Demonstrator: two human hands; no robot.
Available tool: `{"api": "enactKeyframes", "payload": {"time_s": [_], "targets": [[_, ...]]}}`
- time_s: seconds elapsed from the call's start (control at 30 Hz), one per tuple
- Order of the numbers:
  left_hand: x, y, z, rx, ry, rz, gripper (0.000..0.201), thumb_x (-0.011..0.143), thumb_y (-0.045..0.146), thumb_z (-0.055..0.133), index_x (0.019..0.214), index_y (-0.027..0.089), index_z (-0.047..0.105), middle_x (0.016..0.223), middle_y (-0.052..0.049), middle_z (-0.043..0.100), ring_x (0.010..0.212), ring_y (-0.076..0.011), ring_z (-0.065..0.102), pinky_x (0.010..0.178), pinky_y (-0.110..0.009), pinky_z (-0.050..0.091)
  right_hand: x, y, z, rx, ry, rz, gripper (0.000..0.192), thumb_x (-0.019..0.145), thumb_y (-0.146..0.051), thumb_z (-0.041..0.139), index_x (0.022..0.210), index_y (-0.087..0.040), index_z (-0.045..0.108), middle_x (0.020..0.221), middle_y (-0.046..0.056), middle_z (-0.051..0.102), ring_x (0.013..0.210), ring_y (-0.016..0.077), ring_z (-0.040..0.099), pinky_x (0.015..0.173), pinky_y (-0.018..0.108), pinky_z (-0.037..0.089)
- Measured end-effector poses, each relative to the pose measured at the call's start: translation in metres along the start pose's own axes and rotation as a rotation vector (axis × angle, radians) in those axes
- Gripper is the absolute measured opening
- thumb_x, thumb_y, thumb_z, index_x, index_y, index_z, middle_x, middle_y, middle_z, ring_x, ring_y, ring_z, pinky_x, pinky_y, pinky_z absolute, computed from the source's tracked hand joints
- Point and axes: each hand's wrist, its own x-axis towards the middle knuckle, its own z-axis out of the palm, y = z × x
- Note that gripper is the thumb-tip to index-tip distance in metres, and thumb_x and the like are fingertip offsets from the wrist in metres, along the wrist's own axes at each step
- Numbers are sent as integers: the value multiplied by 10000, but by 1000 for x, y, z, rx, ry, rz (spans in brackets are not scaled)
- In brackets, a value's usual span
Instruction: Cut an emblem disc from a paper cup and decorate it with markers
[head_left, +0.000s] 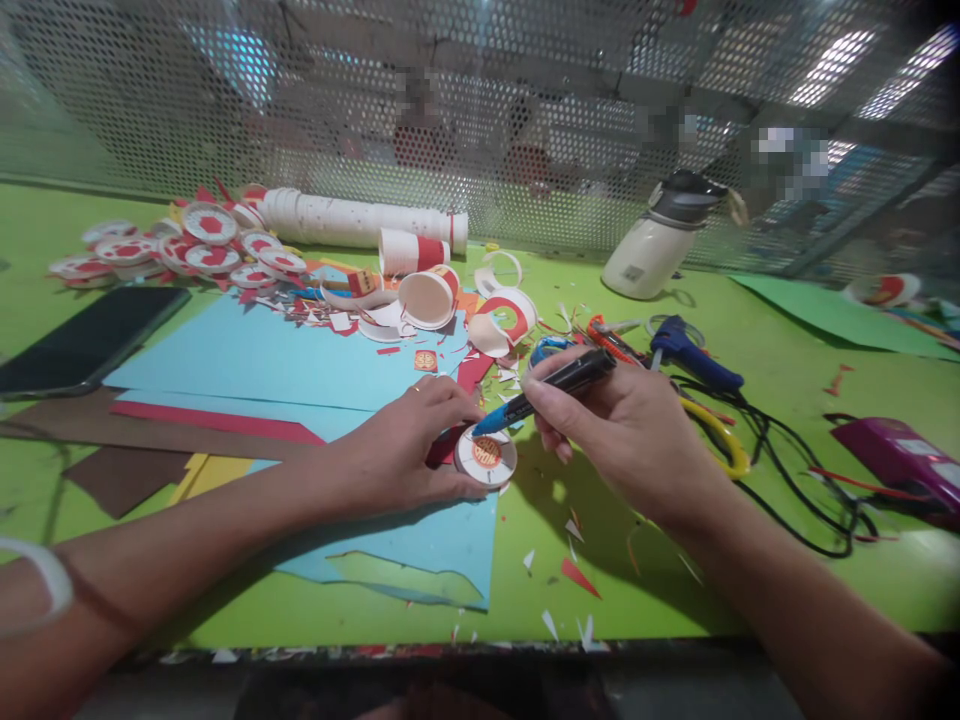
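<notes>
Left hand (409,450): flat on the blue paper sheet (255,360); fingers curled together, thumb and fingertips pressing the rim of the round paper disc (486,457) from its left side so it stays put.
Right hand (622,430): fingers pinched around the marker (551,388), held in a writing grip; its blue tip rests at the disc's upper left edge.
Disc: a white cut cup base with a red and yellow centre; it lies flat at the right edge of the blue sheet, partly over the green table (750,560), between the two hands.
Handling: the disc looks very light and thin, likely stiff enough to lie flat yet easy to bend or skid under the pen; best held by the rim with light downward pressure, clear of the printed centre; the marker is a rigid barrel, gripped near its lower end.
Near edge: the table's front edge runs just below the forearms; paper scraps (577,575) lie scattered there.
Behind the hands: cut paper cups (427,295), a sleeve of stacked cups (360,220) and a cluster of finished discs (202,245) at upper left.
Right side: scissors (615,340), a blue-handled tool (694,355) and a black cord (787,470) crowd close to the right wrist; a white bottle (660,250) stands further back.
Left side: a phone (90,340) lies well apart; the open room is mostly the bare green strip in front of the right hand.
</notes>
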Motion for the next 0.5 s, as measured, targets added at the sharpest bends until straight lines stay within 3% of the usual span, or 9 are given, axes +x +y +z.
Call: {"api": "enactKeyframes", "payload": {"time_s": [0.5], "targets": [[1,1,-1,-4,-12,-4,399,790,401,697,1131,207,619,1089,-90,548,1025,-231,502,881,-378,471,-1,2,-1,-17,6,-6,115,842,-296,683,805,-202,629,609,-47,583,500,99,505,490,240,409]]}}
